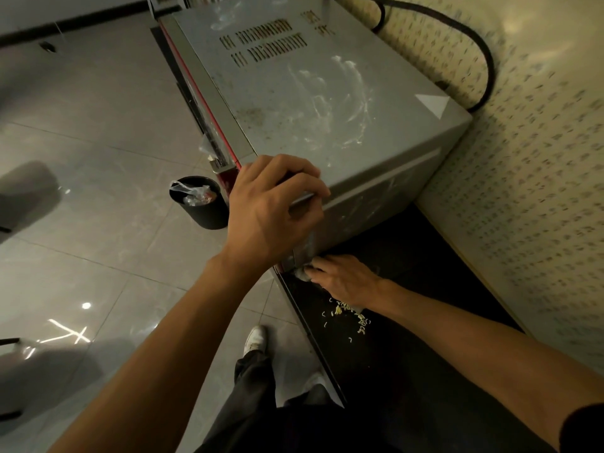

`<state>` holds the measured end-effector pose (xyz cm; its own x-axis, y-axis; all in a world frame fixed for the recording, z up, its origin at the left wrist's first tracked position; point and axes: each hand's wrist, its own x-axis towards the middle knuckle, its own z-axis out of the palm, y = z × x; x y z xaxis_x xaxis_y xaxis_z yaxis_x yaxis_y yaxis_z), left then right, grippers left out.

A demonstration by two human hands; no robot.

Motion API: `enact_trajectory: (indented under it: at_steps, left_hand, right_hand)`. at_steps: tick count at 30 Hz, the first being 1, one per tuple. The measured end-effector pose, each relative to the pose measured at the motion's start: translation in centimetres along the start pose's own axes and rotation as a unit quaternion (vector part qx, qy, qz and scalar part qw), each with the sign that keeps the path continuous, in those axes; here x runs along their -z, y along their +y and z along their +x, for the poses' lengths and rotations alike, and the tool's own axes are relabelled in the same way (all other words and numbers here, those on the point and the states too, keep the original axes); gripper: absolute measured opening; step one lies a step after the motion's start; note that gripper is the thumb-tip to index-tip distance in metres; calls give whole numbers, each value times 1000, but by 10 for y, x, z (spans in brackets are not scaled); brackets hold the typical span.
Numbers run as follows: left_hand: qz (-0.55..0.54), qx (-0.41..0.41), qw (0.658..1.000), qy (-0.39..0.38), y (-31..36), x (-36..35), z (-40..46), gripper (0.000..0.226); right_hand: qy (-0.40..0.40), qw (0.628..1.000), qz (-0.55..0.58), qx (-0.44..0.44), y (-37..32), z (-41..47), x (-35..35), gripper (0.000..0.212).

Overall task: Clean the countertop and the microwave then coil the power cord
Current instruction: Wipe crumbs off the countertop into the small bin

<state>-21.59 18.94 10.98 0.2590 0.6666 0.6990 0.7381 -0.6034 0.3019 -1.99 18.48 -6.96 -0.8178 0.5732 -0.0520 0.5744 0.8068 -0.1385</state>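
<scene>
Early in the clean: crumbs on the countertop, smears on the microwave.

Head view: left hand (273, 207) grips the microwave (313, 103) corner; right hand (343, 281) presses a rag (302, 274) on the countertop (408, 338) beside crumbs (351, 317) (sweeping, likely); power cord (483, 53) lies uncoiled behind.

A dark, glossy countertop (408, 338) is carrying a boxy grey metal microwave (310, 103). Pale yellowish crumbs (354, 317) are lying scattered on it.

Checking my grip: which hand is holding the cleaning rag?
The right hand, low on the black countertop, pinches the rag; the left hand grips the microwave corner.
</scene>
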Motion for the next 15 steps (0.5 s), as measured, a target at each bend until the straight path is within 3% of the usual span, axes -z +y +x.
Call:
enact_trajectory:
  at_steps: [2,9,15]
  left_hand:
    - [-1,0,1000,-2,0,1,0,4]
    - [1,-5,1000,-5,-1,2,0,5]
    - [-1,-3,1000,-6,0,2,0,6]
  right_hand:
    - [-33,999,7,24,1,-1,12,78]
    - [-65,993,24,100,13,-20,23,60]
    - [-18,993,98,-57,27,-48,14,51]
